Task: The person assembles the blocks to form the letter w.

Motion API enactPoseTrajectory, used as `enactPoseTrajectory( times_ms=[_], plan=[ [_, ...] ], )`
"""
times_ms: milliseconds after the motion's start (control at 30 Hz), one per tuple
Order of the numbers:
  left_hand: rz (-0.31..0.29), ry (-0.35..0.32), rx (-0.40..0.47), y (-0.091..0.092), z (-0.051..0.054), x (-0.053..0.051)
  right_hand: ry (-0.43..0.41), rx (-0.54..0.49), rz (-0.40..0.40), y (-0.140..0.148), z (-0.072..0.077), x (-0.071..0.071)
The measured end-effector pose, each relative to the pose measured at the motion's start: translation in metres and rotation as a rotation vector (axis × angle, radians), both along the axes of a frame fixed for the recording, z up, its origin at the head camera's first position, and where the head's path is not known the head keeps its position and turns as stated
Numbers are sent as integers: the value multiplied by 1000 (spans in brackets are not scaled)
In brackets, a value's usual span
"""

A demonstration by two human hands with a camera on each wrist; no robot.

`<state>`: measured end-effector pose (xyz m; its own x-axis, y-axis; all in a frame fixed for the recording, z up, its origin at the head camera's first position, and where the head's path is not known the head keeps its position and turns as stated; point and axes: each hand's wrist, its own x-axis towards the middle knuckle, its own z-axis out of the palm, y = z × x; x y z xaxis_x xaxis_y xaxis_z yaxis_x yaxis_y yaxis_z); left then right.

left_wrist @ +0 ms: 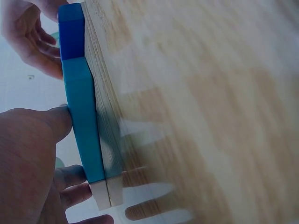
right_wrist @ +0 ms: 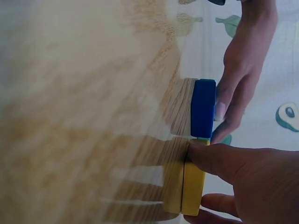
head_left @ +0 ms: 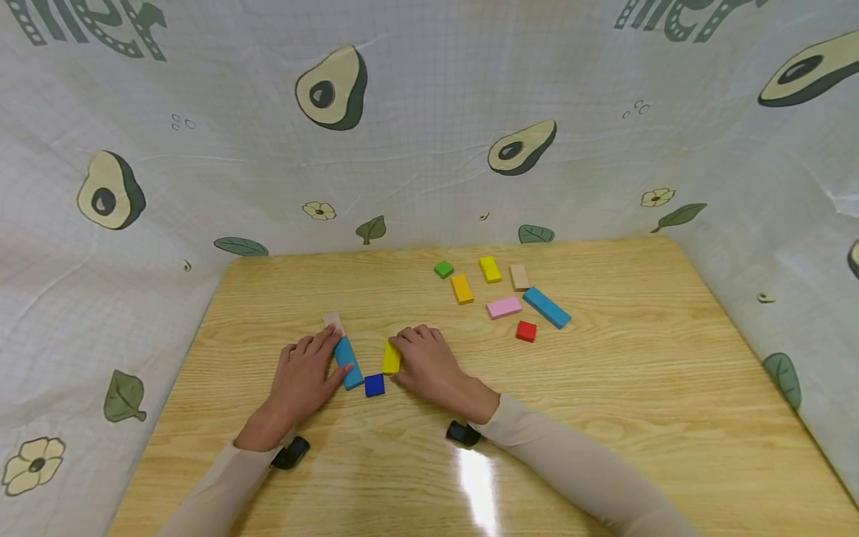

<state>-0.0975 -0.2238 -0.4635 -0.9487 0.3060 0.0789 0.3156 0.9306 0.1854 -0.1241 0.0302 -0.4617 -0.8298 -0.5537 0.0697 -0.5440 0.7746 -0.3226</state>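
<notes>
Dk-blue block sits nearest, just beside the long blue block; L hand rests, thumb + fingertips spread, on the latter. R hand pinches yellow block end to end. Prob. light, stiff, a bit slick; grip opp. ends. Pale block beyond. Glossy wood-grain worktop; other blocks farther R, then avocado-print cloth behind.

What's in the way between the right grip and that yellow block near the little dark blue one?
Nothing visible: the right grip pinches the yellow block, thumb at its near end, fingers at the far end. The dark blue block lies near the thumb, not between them.
</notes>
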Motion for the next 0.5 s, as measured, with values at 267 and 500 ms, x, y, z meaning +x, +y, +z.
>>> enactPoseTrajectory(
  times_ms=[267,500],
  plan=[
    [5,0,4,-1,0,0,-27,-25,-15,10,6,-3],
    [-2,-1,6,-1,0,0,-35,-114,-84,41,15,-21]
  ],
)
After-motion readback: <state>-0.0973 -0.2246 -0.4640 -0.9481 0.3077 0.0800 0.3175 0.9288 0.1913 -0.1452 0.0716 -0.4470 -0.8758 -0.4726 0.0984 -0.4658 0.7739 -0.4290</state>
